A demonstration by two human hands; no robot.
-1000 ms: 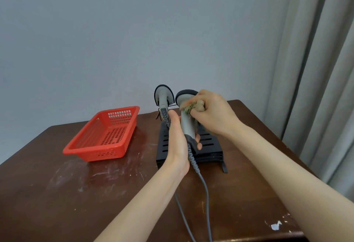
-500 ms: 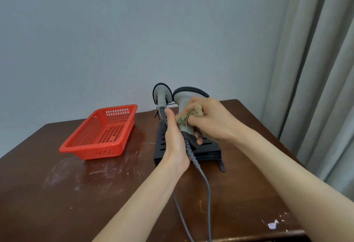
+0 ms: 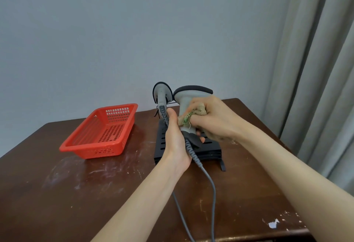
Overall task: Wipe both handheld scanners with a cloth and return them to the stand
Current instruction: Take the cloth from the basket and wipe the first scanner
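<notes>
No readable text.
Left of the stand (image 3: 210, 146), the red basket (image 3: 99, 151) carries small front-wall marks, too blurred to read.

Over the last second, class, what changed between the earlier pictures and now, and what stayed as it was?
The right hand slid the cloth down the held scanner, from its head onto its handle, baring the head. The left hand kept gripping the handle's base. The other scanner, the stand and the basket stayed put.
</notes>
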